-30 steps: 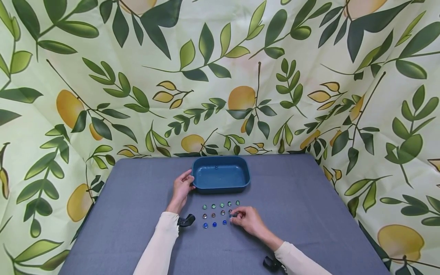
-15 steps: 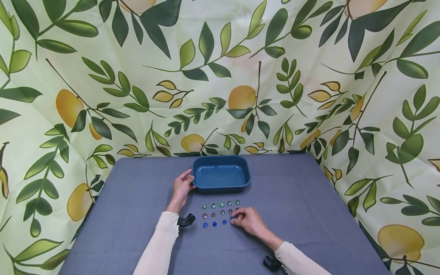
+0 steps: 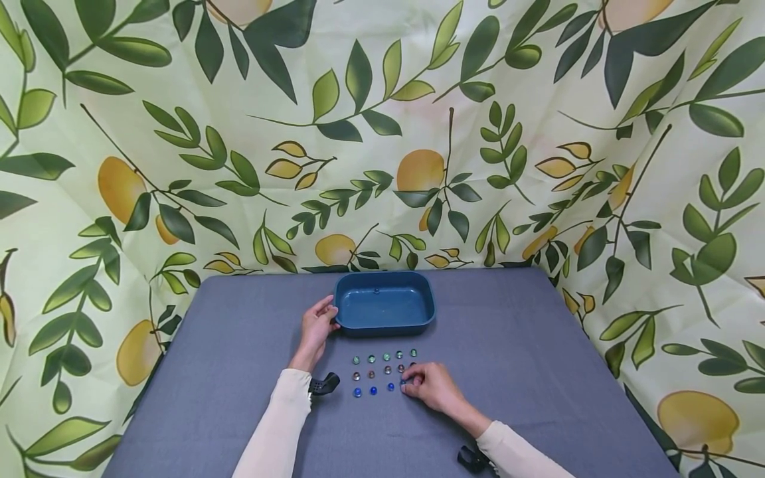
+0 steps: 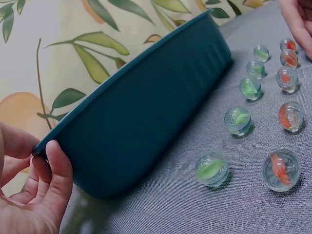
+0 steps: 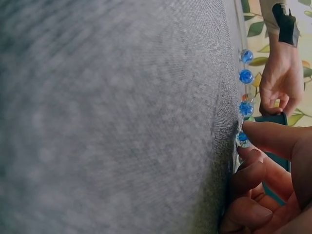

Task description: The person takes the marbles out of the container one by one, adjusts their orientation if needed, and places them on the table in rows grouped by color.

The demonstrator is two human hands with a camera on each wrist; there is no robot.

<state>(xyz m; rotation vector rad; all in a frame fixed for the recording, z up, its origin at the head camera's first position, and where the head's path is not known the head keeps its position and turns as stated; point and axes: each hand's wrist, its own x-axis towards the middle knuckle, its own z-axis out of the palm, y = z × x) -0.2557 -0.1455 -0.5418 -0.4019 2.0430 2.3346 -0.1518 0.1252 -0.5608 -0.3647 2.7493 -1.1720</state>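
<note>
My left hand (image 3: pixel 315 330) pinches the left rim of a dark blue plastic tub (image 3: pixel 382 330), thumb outside the wall in the left wrist view. With thumb and index finger, my right hand (image 3: pixel 436 386) pinches a blue-swirled glass marble (image 5: pixel 242 138) at the right end of the nearest row, at the cloth. Left of it in that row are three blue marbles (image 3: pixel 373 390). Behind them lies a row of orange-swirled marbles (image 4: pixel 291 116), its right end partly hidden by my right hand. Farthest back, in front of the tub, is a row of green-swirled marbles (image 4: pixel 237 121).
A grey-blue cloth (image 3: pixel 251 372) covers the table. A leaf-and-fruit patterned fabric (image 3: pixel 358 166) hangs behind and along the sides. One small round spot (image 3: pixel 376 291) shows on the tub's inner back wall; I cannot tell what it is.
My right hand has shifted slightly toward me and down to the table with the blue marble. The left hand and tub have stayed in place.
</note>
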